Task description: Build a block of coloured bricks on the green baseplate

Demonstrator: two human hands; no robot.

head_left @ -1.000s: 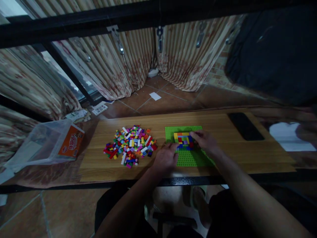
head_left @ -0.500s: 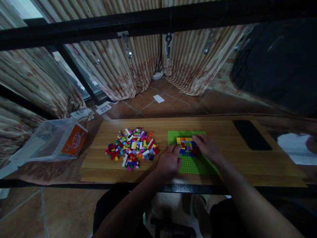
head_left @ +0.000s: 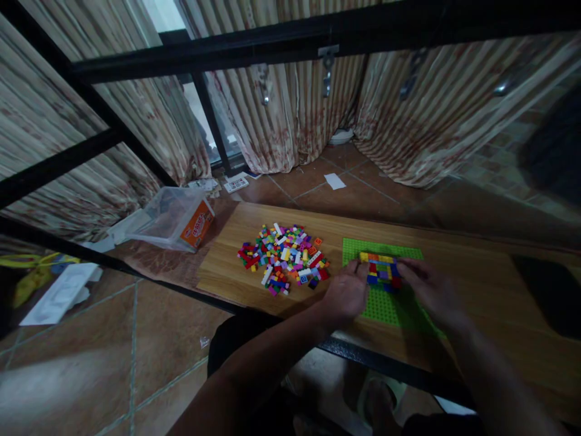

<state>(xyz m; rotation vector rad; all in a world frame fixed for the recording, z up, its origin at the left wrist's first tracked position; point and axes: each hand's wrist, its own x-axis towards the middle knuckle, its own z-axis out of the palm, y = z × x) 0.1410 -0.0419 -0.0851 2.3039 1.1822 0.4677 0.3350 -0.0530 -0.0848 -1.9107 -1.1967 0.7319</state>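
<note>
A small build of coloured toy bricks (head_left: pixel 384 270) stands on the green baseplate (head_left: pixel 385 312), with yellow and orange bricks along its far side and blue and red ones nearer. My left hand (head_left: pixel 347 292) rests at the build's left side, its bent fingers pressed against the bricks. At the right side, my right hand (head_left: pixel 425 289) has its thumb and fingers closed on the build's edge. The fingertips partly cover the bricks, so I cannot make out any single loose brick in either hand.
Left of the baseplate lies a pile of loose toy bricks (head_left: pixel 290 253) on the wooden table (head_left: pixel 222 269). A clear plastic bin (head_left: pixel 167 209) with an orange label stands beyond the table's left end. A dark flat object (head_left: pixel 544 290) lies on the right.
My view has swung left, so the table sits further right and tilted. Both hands stay at the two sides of the brick build, with little visible change in their grip.
</note>
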